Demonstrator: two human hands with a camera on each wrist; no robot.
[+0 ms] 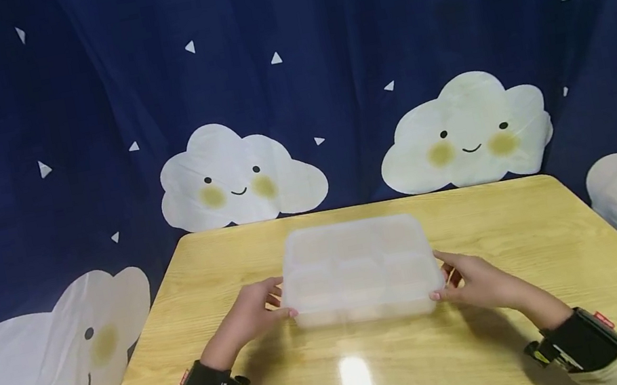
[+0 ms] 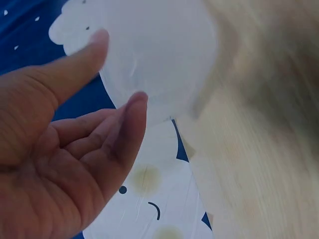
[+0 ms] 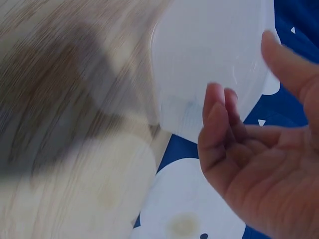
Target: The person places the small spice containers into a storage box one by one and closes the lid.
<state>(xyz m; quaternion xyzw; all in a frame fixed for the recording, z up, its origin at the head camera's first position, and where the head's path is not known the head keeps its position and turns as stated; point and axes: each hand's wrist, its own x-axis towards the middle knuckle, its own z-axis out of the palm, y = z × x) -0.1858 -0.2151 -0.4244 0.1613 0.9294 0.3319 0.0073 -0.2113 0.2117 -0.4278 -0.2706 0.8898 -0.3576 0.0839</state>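
Both hands, left hand [image 1: 250, 313] and right hand [image 1: 476, 281], loosely flank the translucent lidded box [image 1: 359, 271] mid-table [image 1: 495, 338], fingers relaxed and barely touching its ends, apparently the grasping step; closing inward evenly seems needed.

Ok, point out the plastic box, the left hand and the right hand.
plastic box [image 1: 359, 266]: head view, middle of its lid.
left hand [image 1: 250, 316]: head view, back of the hand.
right hand [image 1: 476, 283]: head view, back of the hand.
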